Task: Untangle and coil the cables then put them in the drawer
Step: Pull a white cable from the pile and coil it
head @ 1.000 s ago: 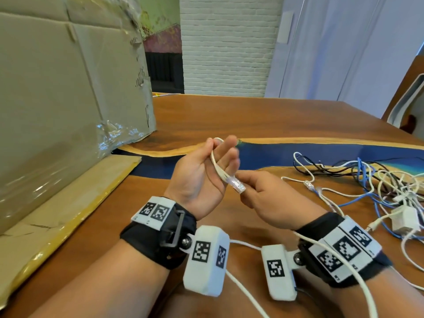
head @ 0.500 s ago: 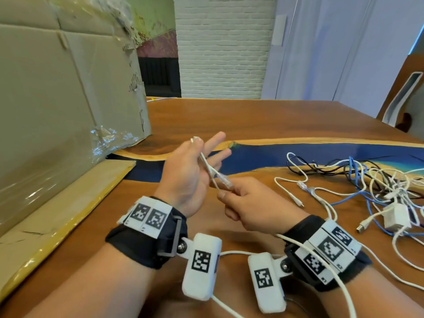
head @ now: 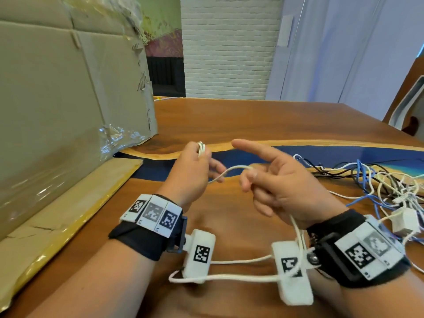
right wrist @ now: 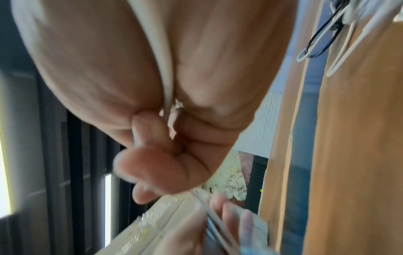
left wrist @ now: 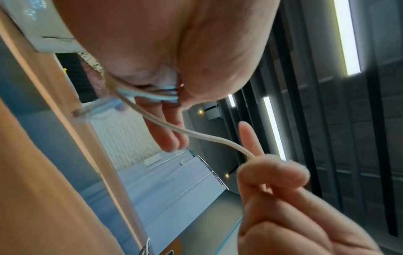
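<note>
My left hand pinches a small bundle of white cable loops between thumb and fingers, above the wooden table. From there the cable runs right to my right hand, whose curled fingers hold it while the index finger points left. It then passes along the right palm and hangs in a long loop under both wrists. In the left wrist view the cable stretches from the left fingers to the right fingers. A tangle of white, blue and black cables lies at the right. No drawer is in view.
A big cardboard box stands at the left on a flat cardboard sheet. A white power adapter lies in the tangle near my right wrist. A blue resin strip crosses the table. A chair edge shows at far right.
My right hand left the clear plug end and slid right along the cable, drawing a length out. My left hand turned and now pinches the loops at its fingertips.
</note>
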`<action>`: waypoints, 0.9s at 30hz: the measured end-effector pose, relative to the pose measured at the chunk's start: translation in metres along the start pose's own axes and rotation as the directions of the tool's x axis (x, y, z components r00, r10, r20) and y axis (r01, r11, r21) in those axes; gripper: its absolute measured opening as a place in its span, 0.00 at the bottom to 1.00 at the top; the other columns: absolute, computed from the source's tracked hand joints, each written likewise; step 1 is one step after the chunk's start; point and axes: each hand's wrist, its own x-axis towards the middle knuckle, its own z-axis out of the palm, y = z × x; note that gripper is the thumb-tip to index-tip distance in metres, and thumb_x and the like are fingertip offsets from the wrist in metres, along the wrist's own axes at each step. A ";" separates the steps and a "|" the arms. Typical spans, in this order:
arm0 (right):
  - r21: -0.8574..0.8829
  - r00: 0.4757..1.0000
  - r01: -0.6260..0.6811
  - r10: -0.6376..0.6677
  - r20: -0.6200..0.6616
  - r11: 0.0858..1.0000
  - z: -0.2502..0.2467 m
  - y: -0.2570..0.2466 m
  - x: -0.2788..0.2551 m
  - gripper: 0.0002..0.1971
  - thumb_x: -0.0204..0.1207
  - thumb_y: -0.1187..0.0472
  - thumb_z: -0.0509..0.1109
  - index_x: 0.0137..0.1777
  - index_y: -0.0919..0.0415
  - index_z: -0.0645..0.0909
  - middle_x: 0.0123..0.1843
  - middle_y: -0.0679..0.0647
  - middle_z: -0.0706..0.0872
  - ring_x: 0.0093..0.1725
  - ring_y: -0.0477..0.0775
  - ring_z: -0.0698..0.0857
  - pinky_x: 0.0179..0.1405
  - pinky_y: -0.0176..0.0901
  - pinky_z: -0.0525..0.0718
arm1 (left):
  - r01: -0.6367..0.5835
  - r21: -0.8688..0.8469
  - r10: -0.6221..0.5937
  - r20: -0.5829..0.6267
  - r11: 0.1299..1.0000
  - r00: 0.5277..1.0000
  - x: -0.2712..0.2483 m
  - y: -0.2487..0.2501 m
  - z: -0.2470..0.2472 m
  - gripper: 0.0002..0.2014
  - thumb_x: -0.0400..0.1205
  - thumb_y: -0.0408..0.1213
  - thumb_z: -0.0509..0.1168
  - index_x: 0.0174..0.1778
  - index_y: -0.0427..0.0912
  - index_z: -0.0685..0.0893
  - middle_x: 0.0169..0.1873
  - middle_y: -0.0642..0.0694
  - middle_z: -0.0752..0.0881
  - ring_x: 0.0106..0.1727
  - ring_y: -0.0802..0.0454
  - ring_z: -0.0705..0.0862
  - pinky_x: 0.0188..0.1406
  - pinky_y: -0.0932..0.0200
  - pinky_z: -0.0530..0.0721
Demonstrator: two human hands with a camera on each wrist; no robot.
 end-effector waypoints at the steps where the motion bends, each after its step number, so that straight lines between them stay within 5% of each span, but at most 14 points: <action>1: 0.014 0.998 0.036 -0.035 -0.053 0.999 -0.006 -0.005 0.000 0.22 0.88 0.74 0.60 0.76 0.55 0.80 0.36 0.61 0.82 0.15 0.45 0.61 0.14 0.35 0.70 | 0.023 0.051 -0.026 0.064 0.998 0.998 0.000 -0.001 -0.001 0.11 0.94 0.41 0.52 0.53 0.41 0.76 0.32 0.47 0.89 0.31 0.49 0.86 0.39 0.48 0.78; 4: -0.038 0.976 0.082 -0.088 -0.197 0.996 -0.023 -0.013 0.000 0.17 0.89 0.71 0.58 0.68 0.60 0.86 0.39 0.60 0.84 0.16 0.46 0.59 0.14 0.36 0.64 | 0.051 0.122 -0.081 0.254 0.991 0.964 -0.003 0.001 -0.002 0.14 0.92 0.41 0.56 0.51 0.37 0.83 0.24 0.46 0.79 0.26 0.50 0.75 0.31 0.49 0.77; 8: -0.078 0.951 0.062 -0.083 -0.297 0.995 -0.033 -0.004 0.004 0.16 0.90 0.70 0.57 0.65 0.63 0.87 0.45 0.62 0.89 0.16 0.47 0.59 0.14 0.36 0.66 | 0.120 0.010 -0.115 0.380 0.993 0.918 -0.008 0.010 -0.001 0.23 0.93 0.45 0.54 0.42 0.37 0.87 0.19 0.49 0.64 0.23 0.49 0.62 0.27 0.53 0.68; 11: -0.072 0.944 -0.003 -0.020 -0.330 0.997 -0.034 0.005 0.006 0.15 0.90 0.70 0.59 0.64 0.63 0.87 0.48 0.63 0.91 0.17 0.47 0.61 0.14 0.37 0.69 | 0.257 -0.221 -0.130 0.466 0.941 0.875 -0.008 0.011 -0.007 0.24 0.92 0.45 0.52 0.35 0.38 0.83 0.20 0.50 0.57 0.22 0.51 0.52 0.28 0.54 0.61; 13: -0.045 0.942 -0.042 0.024 -0.335 0.998 -0.033 0.008 0.007 0.13 0.89 0.69 0.61 0.62 0.65 0.88 0.45 0.63 0.90 0.18 0.47 0.61 0.13 0.37 0.69 | 0.359 -0.427 -0.108 0.509 0.830 0.854 -0.008 0.012 -0.011 0.19 0.87 0.42 0.54 0.33 0.41 0.80 0.20 0.52 0.54 0.22 0.52 0.48 0.27 0.55 0.60; 17: -0.107 0.947 -0.140 0.102 -0.304 0.984 -0.026 0.017 0.011 0.12 0.89 0.67 0.63 0.60 0.66 0.89 0.38 0.60 0.85 0.19 0.48 0.61 0.13 0.38 0.69 | 0.440 -0.687 -0.022 0.526 0.579 0.850 -0.007 0.012 -0.008 0.15 0.89 0.43 0.54 0.41 0.41 0.79 0.23 0.54 0.58 0.21 0.56 0.50 0.24 0.61 0.55; 21: -0.033 0.958 -0.236 0.227 -0.173 0.971 -0.020 0.026 0.011 0.14 0.89 0.70 0.61 0.66 0.64 0.86 0.35 0.58 0.82 0.20 0.47 0.64 0.14 0.38 0.73 | 0.353 -0.822 0.018 0.403 0.447 0.915 -0.004 0.012 -0.002 0.14 0.93 0.41 0.50 0.51 0.40 0.78 0.30 0.52 0.73 0.20 0.57 0.59 0.24 0.64 0.66; 23: 0.044 0.957 -0.261 0.264 -0.122 0.964 -0.020 0.030 0.010 0.16 0.88 0.73 0.60 0.70 0.64 0.83 0.38 0.59 0.84 0.19 0.46 0.69 0.17 0.39 0.78 | 0.272 -0.838 0.012 0.314 0.473 0.949 -0.001 0.010 -0.004 0.15 0.94 0.40 0.48 0.51 0.40 0.78 0.32 0.52 0.75 0.21 0.57 0.64 0.26 0.63 0.72; 25: 0.157 0.960 -0.245 0.262 -0.095 0.957 -0.019 0.030 0.010 0.18 0.87 0.74 0.59 0.71 0.64 0.82 0.40 0.59 0.84 0.20 0.47 0.74 0.21 0.42 0.85 | 0.155 -0.779 -0.006 0.192 0.608 0.981 0.004 0.007 -0.008 0.15 0.94 0.39 0.48 0.50 0.41 0.78 0.30 0.51 0.75 0.22 0.55 0.63 0.28 0.60 0.71; 27: 0.233 0.958 -0.214 0.250 -0.141 0.949 -0.021 0.026 0.010 0.18 0.87 0.74 0.59 0.70 0.65 0.83 0.38 0.57 0.82 0.20 0.45 0.70 0.17 0.36 0.78 | 0.058 -0.648 -0.022 0.064 0.759 0.998 0.009 0.002 -0.016 0.15 0.94 0.37 0.50 0.48 0.41 0.79 0.26 0.51 0.72 0.22 0.54 0.60 0.28 0.59 0.68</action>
